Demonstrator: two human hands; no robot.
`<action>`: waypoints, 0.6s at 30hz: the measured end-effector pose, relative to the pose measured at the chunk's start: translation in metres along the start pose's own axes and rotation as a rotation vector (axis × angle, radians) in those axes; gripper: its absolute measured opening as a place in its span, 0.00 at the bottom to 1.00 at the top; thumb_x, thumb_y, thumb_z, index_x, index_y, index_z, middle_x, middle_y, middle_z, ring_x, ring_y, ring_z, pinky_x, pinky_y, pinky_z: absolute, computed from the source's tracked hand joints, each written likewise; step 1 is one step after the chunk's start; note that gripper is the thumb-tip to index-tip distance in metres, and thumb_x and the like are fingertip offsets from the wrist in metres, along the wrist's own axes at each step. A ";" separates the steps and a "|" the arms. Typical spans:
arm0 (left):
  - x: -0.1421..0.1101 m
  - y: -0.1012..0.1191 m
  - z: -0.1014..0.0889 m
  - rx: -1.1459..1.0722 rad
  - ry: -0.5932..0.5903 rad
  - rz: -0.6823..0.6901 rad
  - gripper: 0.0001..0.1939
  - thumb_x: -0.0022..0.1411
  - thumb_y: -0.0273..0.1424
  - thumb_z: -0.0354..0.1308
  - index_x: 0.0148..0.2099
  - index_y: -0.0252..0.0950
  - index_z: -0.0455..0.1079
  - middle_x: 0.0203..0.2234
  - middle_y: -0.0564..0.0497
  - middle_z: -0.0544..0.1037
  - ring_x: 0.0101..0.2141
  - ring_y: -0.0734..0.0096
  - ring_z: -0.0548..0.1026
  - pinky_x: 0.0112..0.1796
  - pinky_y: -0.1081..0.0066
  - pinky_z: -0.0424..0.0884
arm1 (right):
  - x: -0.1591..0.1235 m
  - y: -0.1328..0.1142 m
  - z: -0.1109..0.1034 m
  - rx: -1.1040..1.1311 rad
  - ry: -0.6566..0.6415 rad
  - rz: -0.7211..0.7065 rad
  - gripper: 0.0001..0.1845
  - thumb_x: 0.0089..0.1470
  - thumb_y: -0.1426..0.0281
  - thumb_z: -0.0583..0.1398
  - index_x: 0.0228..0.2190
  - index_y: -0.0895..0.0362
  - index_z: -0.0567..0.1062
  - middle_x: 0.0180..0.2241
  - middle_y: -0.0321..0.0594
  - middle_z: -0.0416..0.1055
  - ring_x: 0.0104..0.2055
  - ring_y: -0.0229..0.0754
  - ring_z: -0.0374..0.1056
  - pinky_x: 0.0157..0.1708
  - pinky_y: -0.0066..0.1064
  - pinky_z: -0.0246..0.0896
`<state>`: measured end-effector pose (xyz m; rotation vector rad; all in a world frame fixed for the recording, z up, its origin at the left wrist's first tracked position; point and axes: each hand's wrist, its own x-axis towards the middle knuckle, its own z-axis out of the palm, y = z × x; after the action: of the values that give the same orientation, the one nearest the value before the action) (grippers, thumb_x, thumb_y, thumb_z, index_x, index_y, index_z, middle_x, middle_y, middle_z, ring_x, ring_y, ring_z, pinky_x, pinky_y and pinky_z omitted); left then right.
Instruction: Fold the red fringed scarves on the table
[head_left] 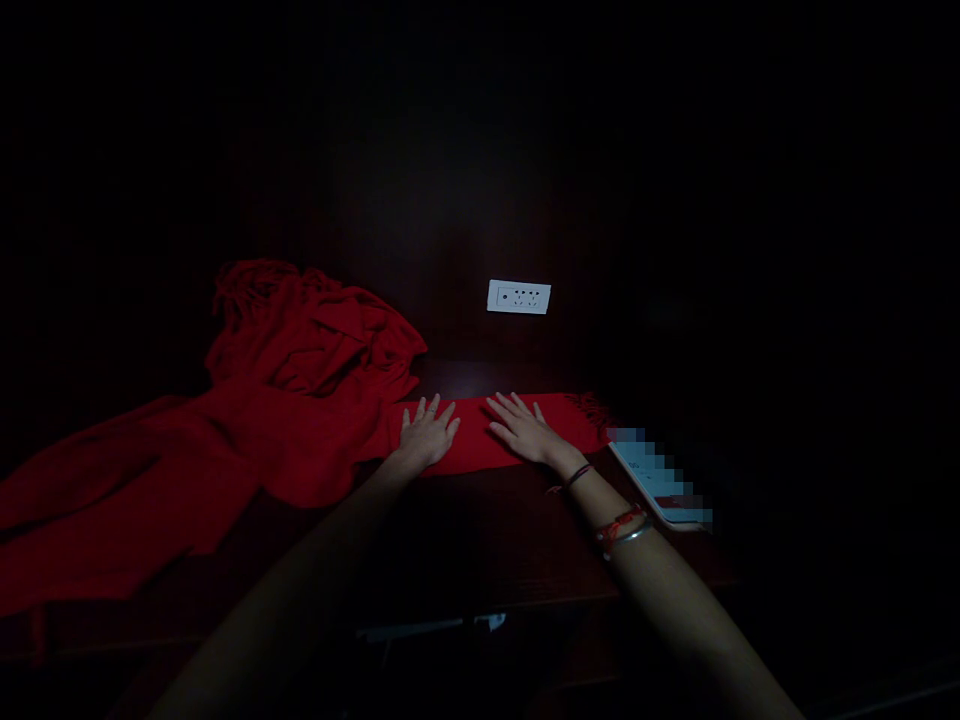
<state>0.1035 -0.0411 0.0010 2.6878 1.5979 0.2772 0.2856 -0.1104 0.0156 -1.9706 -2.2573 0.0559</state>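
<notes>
A long red scarf [300, 400] lies across a dark wooden table [465, 540], bunched in a heap at the back left and flattened into a strip toward the right, ending in a fringe [592, 408]. My left hand [427, 432] lies flat on the strip, fingers spread. My right hand [525, 428] lies flat on the same strip a little to the right, fingers stretched out. The right wrist wears a dark band, a red cord and a metal bangle [622, 530].
A white phone or tablet [660, 485] lies on the table right of my right wrist. A white wall socket plate [518, 297] sits on the dark wall behind the table. The room is very dark; the scarf's left part hangs toward the table's front edge.
</notes>
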 end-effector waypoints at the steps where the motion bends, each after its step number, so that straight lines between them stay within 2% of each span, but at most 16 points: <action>1: 0.000 0.000 0.001 -0.012 -0.062 -0.011 0.26 0.58 0.43 0.31 0.57 0.43 0.44 0.56 0.51 0.43 0.54 0.56 0.41 0.49 0.52 0.42 | 0.002 -0.006 0.002 0.010 -0.048 -0.021 0.31 0.50 0.50 0.34 0.54 0.46 0.40 0.57 0.32 0.32 0.57 0.46 0.25 0.51 0.50 0.24; 4: 0.001 -0.002 0.003 -0.017 -0.161 -0.029 0.26 0.57 0.44 0.31 0.58 0.44 0.42 0.56 0.52 0.42 0.54 0.56 0.41 0.49 0.51 0.41 | 0.004 0.002 0.008 0.014 -0.158 0.029 0.30 0.50 0.50 0.34 0.53 0.45 0.42 0.57 0.32 0.34 0.57 0.46 0.28 0.51 0.50 0.24; 9: 0.002 -0.003 0.004 -0.016 -0.134 -0.014 0.27 0.57 0.44 0.31 0.58 0.44 0.42 0.56 0.51 0.43 0.54 0.56 0.42 0.49 0.52 0.42 | -0.001 0.065 0.006 -0.036 -0.148 0.337 0.29 0.52 0.55 0.34 0.54 0.51 0.41 0.57 0.35 0.32 0.57 0.43 0.29 0.52 0.46 0.26; 11: 0.002 -0.002 0.003 -0.025 -0.102 -0.001 0.27 0.57 0.44 0.31 0.57 0.41 0.44 0.56 0.48 0.44 0.54 0.56 0.43 0.49 0.52 0.43 | -0.004 0.078 0.003 -0.050 -0.116 0.405 0.29 0.53 0.56 0.35 0.54 0.54 0.42 0.57 0.37 0.34 0.57 0.42 0.30 0.52 0.45 0.27; 13: 0.000 -0.001 0.000 -0.028 -0.055 0.038 0.28 0.57 0.45 0.31 0.57 0.39 0.46 0.56 0.45 0.43 0.54 0.55 0.42 0.49 0.52 0.42 | -0.006 0.076 0.000 -0.045 -0.037 0.393 0.30 0.52 0.55 0.35 0.54 0.55 0.44 0.57 0.40 0.35 0.57 0.43 0.30 0.52 0.44 0.28; 15: -0.004 0.001 -0.006 -0.040 -0.065 0.178 0.30 0.56 0.47 0.33 0.57 0.39 0.45 0.56 0.45 0.42 0.54 0.56 0.39 0.49 0.53 0.41 | -0.009 0.066 -0.005 -0.011 0.057 0.311 0.33 0.51 0.52 0.35 0.54 0.54 0.45 0.57 0.40 0.35 0.57 0.43 0.28 0.52 0.44 0.28; 17: -0.010 0.001 -0.011 -0.064 -0.182 0.375 0.33 0.53 0.52 0.37 0.58 0.42 0.42 0.56 0.47 0.42 0.55 0.57 0.38 0.49 0.54 0.41 | -0.012 0.054 -0.009 0.044 0.071 0.193 0.34 0.49 0.49 0.34 0.54 0.53 0.44 0.57 0.38 0.33 0.57 0.43 0.26 0.52 0.44 0.28; 18: -0.012 0.001 -0.014 -0.075 -0.257 0.451 0.35 0.51 0.54 0.38 0.58 0.44 0.41 0.56 0.48 0.42 0.55 0.57 0.38 0.49 0.54 0.41 | -0.013 0.049 -0.010 0.067 0.027 0.152 0.34 0.49 0.49 0.35 0.54 0.52 0.43 0.57 0.37 0.33 0.57 0.43 0.26 0.52 0.43 0.28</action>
<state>0.0971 -0.0537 0.0127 2.8501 0.8908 -0.0133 0.3365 -0.1168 0.0184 -2.0907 -2.0582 0.1190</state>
